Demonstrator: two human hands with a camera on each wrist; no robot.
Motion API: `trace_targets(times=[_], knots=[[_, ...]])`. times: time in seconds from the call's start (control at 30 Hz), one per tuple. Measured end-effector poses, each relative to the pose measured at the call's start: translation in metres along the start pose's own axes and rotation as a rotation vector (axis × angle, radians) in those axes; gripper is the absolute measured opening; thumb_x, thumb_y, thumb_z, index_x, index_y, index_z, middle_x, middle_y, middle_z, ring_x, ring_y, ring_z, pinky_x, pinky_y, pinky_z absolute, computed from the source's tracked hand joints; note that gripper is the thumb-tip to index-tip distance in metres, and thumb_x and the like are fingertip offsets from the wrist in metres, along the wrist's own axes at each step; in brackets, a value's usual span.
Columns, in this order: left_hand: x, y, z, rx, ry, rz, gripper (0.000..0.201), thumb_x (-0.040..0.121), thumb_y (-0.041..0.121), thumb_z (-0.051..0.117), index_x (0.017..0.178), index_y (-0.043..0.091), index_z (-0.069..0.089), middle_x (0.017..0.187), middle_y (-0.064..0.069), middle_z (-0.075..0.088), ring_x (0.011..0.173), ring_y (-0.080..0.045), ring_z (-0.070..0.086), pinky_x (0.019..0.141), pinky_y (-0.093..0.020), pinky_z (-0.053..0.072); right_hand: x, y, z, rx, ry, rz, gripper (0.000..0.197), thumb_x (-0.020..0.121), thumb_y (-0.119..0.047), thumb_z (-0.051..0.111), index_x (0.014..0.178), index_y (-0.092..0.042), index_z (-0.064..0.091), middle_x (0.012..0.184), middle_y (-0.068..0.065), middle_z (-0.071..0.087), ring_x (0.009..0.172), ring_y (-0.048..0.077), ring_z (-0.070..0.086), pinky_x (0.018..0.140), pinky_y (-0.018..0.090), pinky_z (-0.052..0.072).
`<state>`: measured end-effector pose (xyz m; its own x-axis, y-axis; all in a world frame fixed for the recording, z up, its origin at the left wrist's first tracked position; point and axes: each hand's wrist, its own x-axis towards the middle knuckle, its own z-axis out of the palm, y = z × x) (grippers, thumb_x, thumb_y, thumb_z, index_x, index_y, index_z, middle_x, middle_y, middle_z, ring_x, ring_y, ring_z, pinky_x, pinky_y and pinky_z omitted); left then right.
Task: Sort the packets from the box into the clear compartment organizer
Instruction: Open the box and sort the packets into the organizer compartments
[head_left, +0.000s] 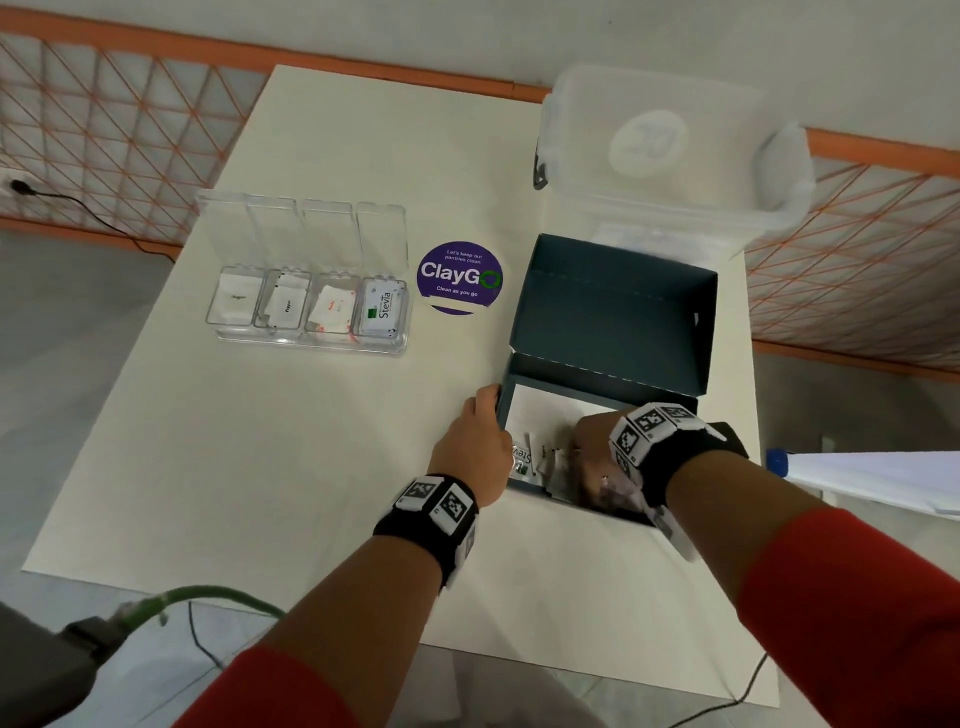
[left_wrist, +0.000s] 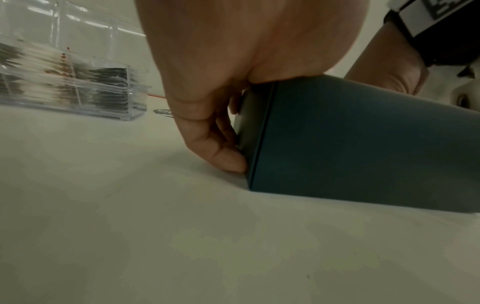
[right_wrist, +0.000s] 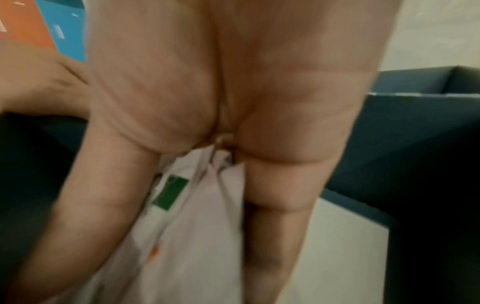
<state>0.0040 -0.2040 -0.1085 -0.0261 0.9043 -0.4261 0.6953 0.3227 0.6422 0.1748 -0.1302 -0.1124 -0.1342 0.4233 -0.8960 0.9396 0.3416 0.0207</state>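
A dark teal box (head_left: 613, 312) stands open on the right of the white table, its lid tipped back. My left hand (head_left: 485, 415) grips the box's near-left corner; in the left wrist view its fingers (left_wrist: 221, 148) curl against the side wall (left_wrist: 350, 148). My right hand (head_left: 592, 452) is down inside the box among loose packets (head_left: 550, 462). The right wrist view shows it pinching a bunch of white packets (right_wrist: 192, 216), one with a green square, between thumb and fingers. The clear organizer (head_left: 311, 345) sits far left with lids up, and all four compartments hold packets.
A round purple ClayGo sticker (head_left: 460, 278) lies between organizer and box. A clear plastic tub (head_left: 670, 150) stands behind the box. A green cable (head_left: 208, 597) runs past the table's near-left corner. A white and blue object (head_left: 872, 478) lies off the right edge.
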Motion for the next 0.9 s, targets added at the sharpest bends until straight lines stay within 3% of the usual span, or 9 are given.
trace_targets(times=[0.07, 0.17, 0.33, 0.43, 0.53, 0.57, 0.7, 0.8, 0.9], knots=[[0.000, 0.000, 0.000, 0.004, -0.006, 0.003, 0.052, 0.096, 0.014, 0.046, 0.144, 0.020, 0.027, 0.138, -0.006, 0.046, 0.104, -0.027, 0.058, 0.088, -0.046, 0.051, -0.003, -0.003, -0.002, 0.023, 0.042, 0.007, 0.045, 0.031, -0.056, 0.058, 0.076, -0.059, 0.063, 0.049, -0.016, 0.064, 0.049, 0.017, 0.068, 0.054, 0.037, 0.061], [0.000, -0.001, 0.000, 0.020, -0.009, 0.013, 0.052, 0.096, 0.014, 0.046, 0.144, 0.019, 0.027, 0.138, -0.007, 0.045, 0.104, -0.028, 0.059, 0.087, -0.046, 0.051, -0.010, -0.006, -0.011, 0.116, 0.051, 0.008, 0.037, 0.042, -0.041, 0.079, 0.072, -0.021, 0.069, 0.062, -0.006, 0.071, 0.062, 0.016, 0.071, 0.062, 0.031, 0.061], [0.001, -0.002, 0.000, 0.019, -0.010, 0.015, 0.052, 0.096, 0.014, 0.046, 0.144, 0.020, 0.026, 0.138, -0.006, 0.045, 0.103, -0.027, 0.059, 0.086, -0.046, 0.052, -0.011, 0.000, -0.017, 0.343, 0.169, -0.068, 0.025, 0.062, -0.026, 0.088, 0.065, -0.023, 0.064, 0.055, -0.009, 0.065, 0.062, 0.011, 0.064, 0.053, 0.020, 0.045], [0.001, -0.003, 0.001, 0.020, -0.002, 0.019, 0.051, 0.096, 0.015, 0.047, 0.143, 0.020, 0.027, 0.137, -0.006, 0.046, 0.103, -0.028, 0.059, 0.086, -0.047, 0.052, -0.009, -0.007, -0.017, 0.382, 0.272, -0.129, 0.034, 0.065, -0.015, 0.087, 0.084, -0.028, 0.062, 0.083, -0.008, 0.067, 0.077, 0.011, 0.063, 0.061, 0.024, 0.048], [0.001, -0.003, 0.002, 0.004, 0.009, 0.023, 0.051, 0.095, 0.014, 0.046, 0.143, 0.019, 0.029, 0.137, -0.006, 0.046, 0.105, -0.029, 0.058, 0.088, -0.047, 0.051, -0.007, -0.020, -0.016, 0.221, 0.242, -0.186, 0.064, 0.071, -0.023, 0.086, 0.127, -0.025, 0.056, 0.117, 0.000, 0.064, 0.105, 0.024, 0.064, 0.087, 0.032, 0.053], [0.001, -0.003, 0.002, 0.002, 0.009, 0.023, 0.051, 0.095, 0.014, 0.046, 0.143, 0.019, 0.029, 0.138, -0.006, 0.045, 0.107, -0.029, 0.058, 0.089, -0.047, 0.050, -0.007, -0.025, -0.015, 0.160, 0.234, -0.210, 0.066, 0.075, -0.023, 0.083, 0.133, -0.021, 0.053, 0.121, 0.003, 0.062, 0.111, 0.027, 0.062, 0.090, 0.032, 0.051], [0.001, -0.003, 0.002, -0.007, 0.018, 0.026, 0.053, 0.093, 0.012, 0.046, 0.143, 0.020, 0.031, 0.136, -0.007, 0.047, 0.108, -0.030, 0.057, 0.090, -0.047, 0.049, -0.013, -0.045, -0.005, 0.007, 0.344, -0.316, 0.023, 0.082, -0.019, 0.066, 0.105, -0.019, 0.065, 0.101, -0.002, 0.050, 0.098, 0.026, 0.063, 0.068, 0.025, 0.043], [0.001, -0.002, 0.002, 0.002, 0.018, 0.028, 0.053, 0.093, 0.011, 0.045, 0.143, 0.018, 0.030, 0.137, -0.008, 0.047, 0.109, -0.031, 0.057, 0.091, -0.048, 0.049, -0.014, -0.056, -0.002, -0.011, 0.349, -0.331, 0.026, 0.083, -0.018, 0.071, 0.108, -0.014, 0.068, 0.109, 0.003, 0.062, 0.094, 0.026, 0.063, 0.079, 0.030, 0.051], [0.002, -0.003, 0.003, 0.008, 0.021, 0.028, 0.052, 0.093, 0.012, 0.045, 0.143, 0.017, 0.030, 0.135, -0.009, 0.048, 0.109, -0.030, 0.057, 0.091, -0.047, 0.049, -0.012, -0.060, -0.006, 0.045, 0.326, -0.319, 0.021, 0.083, -0.020, 0.074, 0.102, -0.013, 0.071, 0.098, 0.007, 0.070, 0.084, 0.024, 0.063, 0.079, 0.031, 0.055]])
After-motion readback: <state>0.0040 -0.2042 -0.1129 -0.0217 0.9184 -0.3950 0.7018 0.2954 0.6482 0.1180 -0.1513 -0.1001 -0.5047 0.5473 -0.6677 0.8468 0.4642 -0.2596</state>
